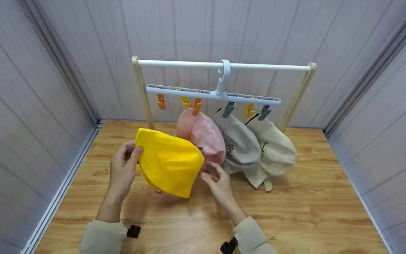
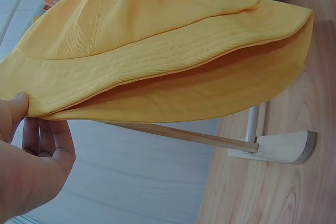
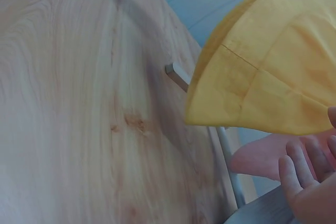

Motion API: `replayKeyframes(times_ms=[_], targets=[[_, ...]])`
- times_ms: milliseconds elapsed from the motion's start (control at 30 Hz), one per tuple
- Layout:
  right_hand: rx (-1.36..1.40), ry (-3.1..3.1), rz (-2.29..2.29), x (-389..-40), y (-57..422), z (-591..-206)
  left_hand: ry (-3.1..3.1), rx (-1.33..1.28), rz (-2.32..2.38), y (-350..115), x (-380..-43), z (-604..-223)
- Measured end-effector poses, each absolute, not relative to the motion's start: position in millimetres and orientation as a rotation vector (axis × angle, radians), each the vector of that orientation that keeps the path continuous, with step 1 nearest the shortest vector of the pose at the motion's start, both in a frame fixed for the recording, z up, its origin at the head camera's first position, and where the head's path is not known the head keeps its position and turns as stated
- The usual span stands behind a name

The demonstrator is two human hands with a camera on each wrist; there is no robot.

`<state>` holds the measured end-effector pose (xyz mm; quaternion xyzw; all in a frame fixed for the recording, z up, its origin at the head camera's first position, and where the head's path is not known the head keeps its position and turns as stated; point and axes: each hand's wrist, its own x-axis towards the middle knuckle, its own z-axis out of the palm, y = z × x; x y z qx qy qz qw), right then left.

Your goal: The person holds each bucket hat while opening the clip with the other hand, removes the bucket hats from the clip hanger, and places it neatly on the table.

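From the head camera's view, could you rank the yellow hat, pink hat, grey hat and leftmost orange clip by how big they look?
1. Yellow hat, clearly largest, probably nearer the camera.
2. Pink hat and grey hat: too alike to rank; the pink one is partly hidden.
3. Leftmost orange clip, smallest.

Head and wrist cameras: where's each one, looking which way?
Head: worn there, looking forward and down at the yellow hat; left hand, right hand, sleeves show.
Left wrist: worn there, facing the hat's brim; left hand shows.
Right wrist: worn there, facing the hat and wooden surface; both hands show.
Wrist views share the hat.
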<state>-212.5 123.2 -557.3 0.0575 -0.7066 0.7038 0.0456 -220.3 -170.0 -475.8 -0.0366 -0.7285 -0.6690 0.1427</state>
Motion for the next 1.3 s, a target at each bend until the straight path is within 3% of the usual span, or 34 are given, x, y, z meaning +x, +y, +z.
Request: replayKeyframes(times_ms=[1300], targets=[[-0.045, -2.325, 2.17, -199.6, 109.8, -577.4, -2.038, -0.045, -2.044, -165.3, -218.6, -485.9]])
